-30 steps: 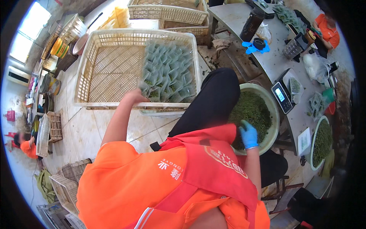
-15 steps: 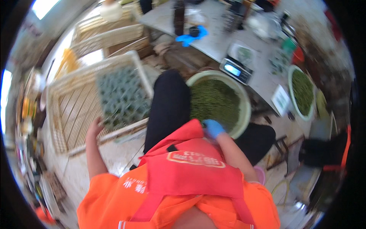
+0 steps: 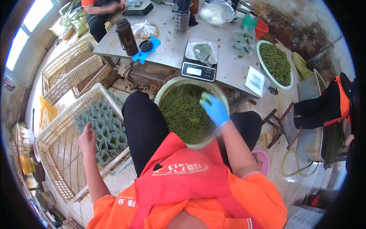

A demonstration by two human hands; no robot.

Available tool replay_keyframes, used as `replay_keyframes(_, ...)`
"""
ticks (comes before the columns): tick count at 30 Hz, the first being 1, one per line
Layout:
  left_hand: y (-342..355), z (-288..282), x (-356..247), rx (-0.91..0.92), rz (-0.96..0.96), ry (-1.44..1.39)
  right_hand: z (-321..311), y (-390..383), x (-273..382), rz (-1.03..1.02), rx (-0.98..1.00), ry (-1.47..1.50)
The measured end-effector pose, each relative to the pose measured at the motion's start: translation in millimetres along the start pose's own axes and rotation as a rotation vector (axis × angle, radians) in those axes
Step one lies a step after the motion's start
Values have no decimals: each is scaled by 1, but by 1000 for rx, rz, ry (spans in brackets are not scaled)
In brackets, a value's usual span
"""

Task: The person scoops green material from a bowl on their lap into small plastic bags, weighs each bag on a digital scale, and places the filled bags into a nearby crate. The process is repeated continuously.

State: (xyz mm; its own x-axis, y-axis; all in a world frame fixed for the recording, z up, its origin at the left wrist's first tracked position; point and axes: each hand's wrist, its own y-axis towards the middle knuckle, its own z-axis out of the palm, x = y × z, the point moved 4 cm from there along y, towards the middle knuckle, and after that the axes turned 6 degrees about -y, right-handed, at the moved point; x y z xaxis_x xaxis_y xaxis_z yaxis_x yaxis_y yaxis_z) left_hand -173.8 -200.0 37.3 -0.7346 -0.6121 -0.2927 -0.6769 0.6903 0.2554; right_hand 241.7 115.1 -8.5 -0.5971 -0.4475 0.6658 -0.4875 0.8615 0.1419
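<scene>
My bare left hand [image 3: 87,138] hangs above the white lattice crate [image 3: 57,150], at the left edge of several clear bags of green filling [image 3: 102,131] standing in rows. Its fingers are slightly bent and look apart, with nothing visible in them. My right hand [image 3: 214,108], in a blue glove, is over the right side of a pale round tub [image 3: 224,91] between my knees. Small green berries, like green peppercorns [image 3: 185,114], fill the tub. The gloved fingers are closed around a bit of green, seemingly these peppercorns.
Past the tub, a digital scale [image 3: 198,70] bearing a filled bag stands on the metal table [image 3: 164,53]. A dark bottle [image 3: 126,38], a blue glove [image 3: 146,51] and a second green-filled basin [image 3: 274,63] are also there. Other people sit at far left and right.
My view has shifted, showing more of the table. My right hand has risen from the tub's near rim to over the peppercorns. My left hand has moved up beside the bags.
</scene>
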Motion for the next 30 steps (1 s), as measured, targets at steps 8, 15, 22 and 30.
replay_keyframes(8, 16, 22, -223, -58, 605, -421, -15, 120, 17, 60, -192, -406)
replay_keyframes(15, 4, 84, -299, 159, 717, -634, -12, 97, 2, -128, -477, -67)
replay_keyframes(22, 13, 149, -342, 679, 466, -1082, 21, 22, 8, 205, -37, 645)
replay_keyframes(30, -10, 183, -317, 963, 40, -1321, 28, 8, 21, 215, 16, 561)
